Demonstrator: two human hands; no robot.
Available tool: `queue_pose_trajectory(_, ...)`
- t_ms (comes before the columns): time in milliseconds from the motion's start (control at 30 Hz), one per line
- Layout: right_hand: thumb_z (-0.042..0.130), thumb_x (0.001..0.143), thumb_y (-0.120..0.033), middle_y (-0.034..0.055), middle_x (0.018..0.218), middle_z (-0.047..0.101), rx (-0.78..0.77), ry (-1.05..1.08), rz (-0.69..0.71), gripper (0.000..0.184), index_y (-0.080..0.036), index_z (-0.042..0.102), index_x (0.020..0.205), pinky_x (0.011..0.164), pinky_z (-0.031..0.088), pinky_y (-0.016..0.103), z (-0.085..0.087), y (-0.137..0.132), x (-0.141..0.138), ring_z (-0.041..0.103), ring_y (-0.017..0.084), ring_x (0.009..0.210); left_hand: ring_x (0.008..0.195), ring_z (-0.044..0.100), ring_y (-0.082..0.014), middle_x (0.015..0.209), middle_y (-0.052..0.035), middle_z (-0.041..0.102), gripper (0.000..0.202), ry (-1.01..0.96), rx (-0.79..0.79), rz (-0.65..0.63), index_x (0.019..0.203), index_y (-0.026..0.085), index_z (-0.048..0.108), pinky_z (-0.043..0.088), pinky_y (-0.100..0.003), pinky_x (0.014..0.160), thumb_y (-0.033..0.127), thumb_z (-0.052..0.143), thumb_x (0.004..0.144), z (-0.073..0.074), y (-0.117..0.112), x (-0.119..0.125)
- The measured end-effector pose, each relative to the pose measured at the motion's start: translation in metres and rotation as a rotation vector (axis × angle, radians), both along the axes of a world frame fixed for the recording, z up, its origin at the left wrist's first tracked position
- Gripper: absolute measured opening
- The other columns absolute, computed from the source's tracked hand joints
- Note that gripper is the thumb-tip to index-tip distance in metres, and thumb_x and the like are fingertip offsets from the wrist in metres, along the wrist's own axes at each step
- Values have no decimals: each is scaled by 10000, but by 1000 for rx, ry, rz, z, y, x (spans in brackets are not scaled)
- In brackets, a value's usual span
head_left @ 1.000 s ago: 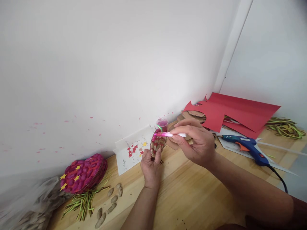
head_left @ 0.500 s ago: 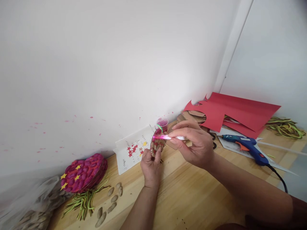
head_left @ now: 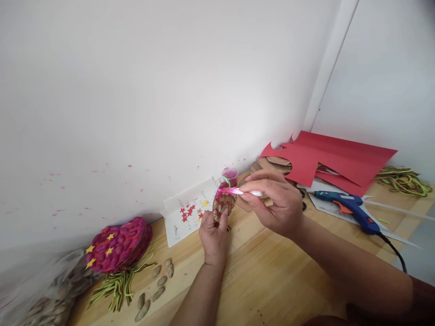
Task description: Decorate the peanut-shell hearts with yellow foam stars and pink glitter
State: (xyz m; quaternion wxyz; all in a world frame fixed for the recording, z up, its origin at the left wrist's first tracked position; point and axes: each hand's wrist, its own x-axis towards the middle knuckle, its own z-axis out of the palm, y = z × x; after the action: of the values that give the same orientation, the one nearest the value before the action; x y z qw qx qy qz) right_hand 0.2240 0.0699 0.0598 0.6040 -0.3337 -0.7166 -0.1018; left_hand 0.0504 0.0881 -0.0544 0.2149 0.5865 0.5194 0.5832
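My left hand grips a small disc covered with peanut shells, partly painted pink, and holds it upright above the wooden table. My right hand pinches a white paintbrush whose pink tip touches the top of the disc. A small cup of pink paint stands just behind the disc, near the wall.
A finished pink shell disc with yellow stars and green strips lies at left, with loose peanut shells beside it. A sheet with star stickers leans by the wall. Red paper, a blue glue gun and green strips lie at right.
The brush tip has shifted slightly over the top of the disc; both hands stay in nearly the same place.
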Motion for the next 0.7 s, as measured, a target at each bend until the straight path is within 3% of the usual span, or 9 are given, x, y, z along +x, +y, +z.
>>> queue_pose_trajectory(200, 716, 881, -152, 7, 845, 783, -9, -36, 36, 154, -256, 733, 995, 825, 571, 400, -1, 0, -1, 723, 228, 911, 780, 653, -187, 793, -23, 695, 160, 18, -33, -21, 861, 226, 760, 494, -294, 743, 370, 701, 899, 0, 0, -2)
queue_pose_trajectory(367, 712, 881, -127, 18, 847, 774, 7, 5, -4, 153, -238, 733, 983, 832, 560, 391, 0, 2, 1, 705, 219, 905, 831, 669, -187, 886, -31, 733, 208, -129, -68, -102, 995, 231, 757, 519, -302, 809, 408, 701, 901, -1, -1, 0)
queue_pose_trajectory(567, 684, 911, -148, 38, 899, 750, -140, 137, 55, 132, -236, 750, 985, 826, 568, 374, -2, 5, 1, 688, 206, 895, 546, 518, -119, 625, 23, 620, 330, -394, -254, -315, 776, 191, 657, 473, -259, 577, 502, 744, 847, -4, -3, 4)
queue_pose_trajectory(700, 690, 902, -145, 55, 927, 736, -146, 159, 79, 121, -217, 757, 973, 821, 566, 377, -3, 5, 1, 685, 203, 885, 472, 450, -95, 529, 43, 554, 423, -555, -353, -407, 714, 186, 591, 414, -242, 491, 544, 809, 770, 1, -6, 8)
